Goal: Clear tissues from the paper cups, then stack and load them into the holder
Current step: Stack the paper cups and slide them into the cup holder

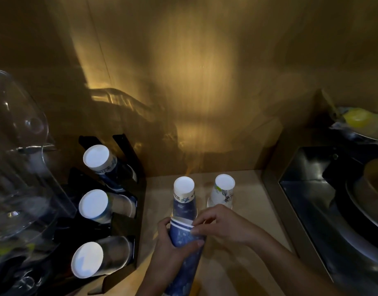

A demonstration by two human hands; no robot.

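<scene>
A long stack of blue paper cups (183, 238), bottoms up, leans away from me over the counter. My left hand (173, 244) grips the stack around its middle. My right hand (218, 223) pinches the rim of the top section at the stack's joint. A single white cup (223, 190) with a printed figure stands upside down on the counter just right of the stack. The black cup holder (124, 223) at the left carries three rows of cups (96, 158), (94, 204), (87, 259), white bottoms toward me. No tissue shows.
A clear curved cover (19, 159) bulges at the far left beside the holder. A dark metal appliance (325, 199) borders the counter on the right, with a dish holding something yellow (358, 118) above it. The wooden back wall stands close behind the beige counter (243, 248).
</scene>
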